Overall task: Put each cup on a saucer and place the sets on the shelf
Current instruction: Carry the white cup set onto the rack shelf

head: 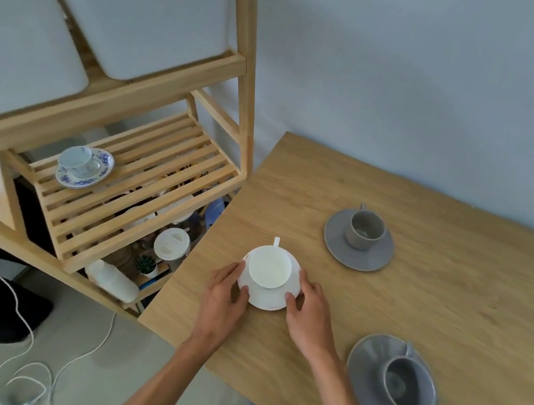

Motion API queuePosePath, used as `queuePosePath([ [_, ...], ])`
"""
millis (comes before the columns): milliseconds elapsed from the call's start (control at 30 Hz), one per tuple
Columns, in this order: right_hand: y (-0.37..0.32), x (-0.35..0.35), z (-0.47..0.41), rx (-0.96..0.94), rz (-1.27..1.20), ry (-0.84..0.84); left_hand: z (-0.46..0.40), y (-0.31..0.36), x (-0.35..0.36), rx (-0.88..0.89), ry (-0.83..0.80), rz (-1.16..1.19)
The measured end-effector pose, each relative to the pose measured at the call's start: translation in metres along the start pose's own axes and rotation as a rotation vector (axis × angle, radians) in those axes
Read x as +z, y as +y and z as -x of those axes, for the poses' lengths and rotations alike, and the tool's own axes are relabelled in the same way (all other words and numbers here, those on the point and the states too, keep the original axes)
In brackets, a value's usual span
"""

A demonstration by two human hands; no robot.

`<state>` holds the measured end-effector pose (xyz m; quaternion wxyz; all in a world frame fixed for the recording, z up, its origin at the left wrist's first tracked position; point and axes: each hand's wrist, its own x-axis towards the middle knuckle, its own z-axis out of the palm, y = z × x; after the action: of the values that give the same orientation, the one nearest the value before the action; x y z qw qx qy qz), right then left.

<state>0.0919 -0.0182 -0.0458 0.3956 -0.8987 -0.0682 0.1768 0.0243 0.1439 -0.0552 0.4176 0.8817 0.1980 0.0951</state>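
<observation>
Gripping the round white ceramic saucer (273,298) from both sides, the left hand (224,296) and the right hand (310,307) curl their fingers around its rim, thumbs pressed on the near edge. It sits at the near left part of the light wooden surface (432,199), with the upright white ceramic cup (269,268) on it, the handle pointing away from the person.

Four cup-and-saucer sets are in view. Three are on the surface: the white one, a small grey cup (366,229) on a grey round saucer (339,244) farther right with its handle pointing away, and a larger grey cup (408,386) on a wide grey saucer (367,401) at the near right edge, handle also pointing away. The fourth, a blue-and-white floral cup (75,159) on a matching floral saucer (105,161), stands on the slatted middle level of the wooden shelf (146,163).

Two white plastic bins (140,20) fill the shelf's top level; the right one holds something wooden, partly hidden.
</observation>
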Motion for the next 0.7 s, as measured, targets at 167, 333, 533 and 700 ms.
queuePosePath([
  [167,-0.012,0.005,-0.012,-0.047,-0.091,0.003,-0.013,0.007,-0.014,-0.165,0.054,0.206],
  [333,-0.036,0.012,-0.030,-0.087,-0.130,-0.019,-0.025,0.001,-0.038,-0.216,0.098,0.338],
  [533,-0.074,0.030,-0.061,-0.102,-0.268,-0.025,-0.048,-0.013,-0.070,-0.262,0.178,0.442],
  [700,-0.110,0.056,-0.086,-0.111,-0.298,-0.061,-0.075,-0.037,-0.103,-0.308,0.218,0.492],
])
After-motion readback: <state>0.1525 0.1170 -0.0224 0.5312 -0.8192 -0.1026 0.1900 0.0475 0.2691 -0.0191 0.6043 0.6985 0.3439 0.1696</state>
